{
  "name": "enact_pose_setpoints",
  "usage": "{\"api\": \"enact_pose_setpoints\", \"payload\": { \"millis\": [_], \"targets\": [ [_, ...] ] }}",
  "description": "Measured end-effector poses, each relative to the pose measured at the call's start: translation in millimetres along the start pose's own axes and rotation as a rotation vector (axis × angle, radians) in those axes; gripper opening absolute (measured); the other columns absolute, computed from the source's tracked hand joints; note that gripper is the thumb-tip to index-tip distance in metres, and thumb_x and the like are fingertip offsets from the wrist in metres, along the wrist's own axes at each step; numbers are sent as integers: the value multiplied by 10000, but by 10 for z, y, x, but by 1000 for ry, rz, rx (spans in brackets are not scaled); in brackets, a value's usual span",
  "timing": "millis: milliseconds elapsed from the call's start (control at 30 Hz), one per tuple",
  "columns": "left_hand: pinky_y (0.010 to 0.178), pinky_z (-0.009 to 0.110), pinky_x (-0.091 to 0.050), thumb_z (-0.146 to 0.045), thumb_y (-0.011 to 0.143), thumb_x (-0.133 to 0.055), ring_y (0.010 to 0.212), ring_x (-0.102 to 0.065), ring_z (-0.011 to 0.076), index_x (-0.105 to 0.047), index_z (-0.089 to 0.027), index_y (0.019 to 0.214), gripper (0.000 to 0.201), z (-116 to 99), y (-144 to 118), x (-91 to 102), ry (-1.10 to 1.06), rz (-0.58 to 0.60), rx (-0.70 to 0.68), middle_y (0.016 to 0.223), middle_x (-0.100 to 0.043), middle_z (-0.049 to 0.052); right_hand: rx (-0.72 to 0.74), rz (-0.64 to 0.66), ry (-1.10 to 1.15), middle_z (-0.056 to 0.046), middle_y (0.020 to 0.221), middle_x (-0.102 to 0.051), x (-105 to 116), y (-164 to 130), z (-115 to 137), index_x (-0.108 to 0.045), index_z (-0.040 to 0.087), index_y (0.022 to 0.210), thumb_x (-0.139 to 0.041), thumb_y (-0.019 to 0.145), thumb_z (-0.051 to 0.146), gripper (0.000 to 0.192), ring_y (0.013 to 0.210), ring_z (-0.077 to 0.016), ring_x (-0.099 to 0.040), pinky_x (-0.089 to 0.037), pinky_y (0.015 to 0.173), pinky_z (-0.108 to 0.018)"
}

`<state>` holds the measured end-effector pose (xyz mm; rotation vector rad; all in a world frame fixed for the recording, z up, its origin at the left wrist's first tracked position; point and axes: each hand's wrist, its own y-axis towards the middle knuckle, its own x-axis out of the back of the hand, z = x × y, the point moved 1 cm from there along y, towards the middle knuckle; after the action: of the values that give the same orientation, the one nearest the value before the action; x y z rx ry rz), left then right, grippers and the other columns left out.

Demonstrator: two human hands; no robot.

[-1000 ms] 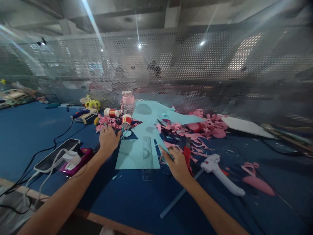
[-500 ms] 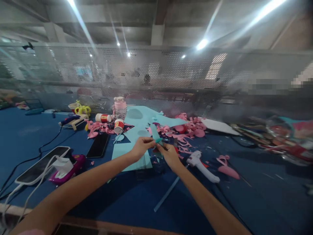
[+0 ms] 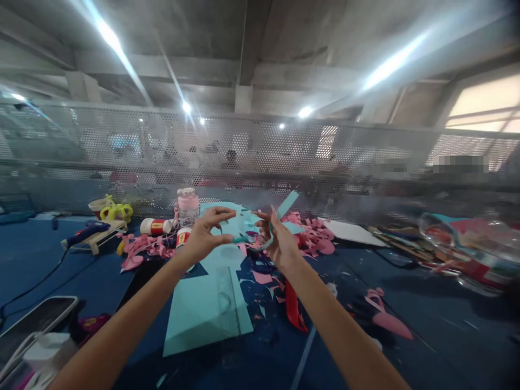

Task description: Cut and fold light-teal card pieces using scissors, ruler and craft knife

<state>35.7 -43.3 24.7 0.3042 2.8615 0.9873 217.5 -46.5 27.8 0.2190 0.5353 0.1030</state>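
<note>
My left hand point(image 3: 205, 230) is raised over the table with thumb and fingers apart. A small teal piece point(image 3: 240, 239) sits at its thumb tip; whether it is worn or stuck there I cannot tell. My right hand point(image 3: 281, 241) is closed on a light-blue strip point(image 3: 289, 203), which sticks up past the fingers and curves round below them. Under both hands lie light-blue sheets point(image 3: 190, 319), with a clear ruler point(image 3: 228, 300) on the nearest. Beside my right forearm is a red object point(image 3: 293, 309). The white glue gun point(image 3: 332, 290) is mostly hidden behind that forearm.
Pink scraps point(image 3: 317, 238) are heaped at the back. A pink-topped bottle point(image 3: 188, 206), a paper cup point(image 3: 155, 226) and a blue glue gun point(image 3: 87, 233) on a wooden stand are at the left. A phone point(image 3: 38, 319) and white charger point(image 3: 46, 346) lie near left. A perforated screen point(image 3: 260, 157) stands behind.
My hands have moved apart, and the left fingers have spread. The strip now tilts up to the right in my right hand. The head view has tilted upward and shifted.
</note>
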Motion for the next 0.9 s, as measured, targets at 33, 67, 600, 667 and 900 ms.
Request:
{"api": "enact_pose_setpoints", "payload": {
  "millis": [33,67,600,667,900],
  "targets": [
    [663,235,-471,-179,425,-847,883,-545,160,-677,-238,1016,618,-18,4,31,50,142,11,1087,-566,61,-42,36,53,37,586,-596,-1,-4,10,-681,193,744,-705,671,441,260,403,-31,-381,-329,353,-150],
    [639,228,-478,-157,440,-840,859,-552,146,-631,-261,1100,701,-28,-3,40,69,259,33,1147,-527,66,-77,76,101,49,566,-574,4,-12,13,-673,191,757,-715,667,425,254,384,-22,-350,-300,334,-140],
    [525,194,-510,-284,467,-855,679,-615,114,-541,-276,1188,787,371,-71,-14,-424,391,332,1125,-589,78,-287,167,381,35,838,-689,243,38,-121,-627,283,977,-526,874,319,149,313,42,-346,-308,301,-41],
    [549,211,-522,-223,427,-871,762,-614,136,-468,-325,1262,932,366,-127,-113,-416,484,330,1307,-444,97,-283,142,346,18,876,-694,208,26,-149,-623,288,1003,-538,863,336,170,362,20,-437,-318,293,-51],
    [564,121,-495,-179,392,-878,711,-580,63,-531,-292,1220,905,234,-200,-291,-572,270,323,1201,-522,44,-163,150,375,19,1101,-650,155,-54,-95,-607,335,1060,-522,872,334,207,338,40,-371,-346,288,-56]
  ]
}}
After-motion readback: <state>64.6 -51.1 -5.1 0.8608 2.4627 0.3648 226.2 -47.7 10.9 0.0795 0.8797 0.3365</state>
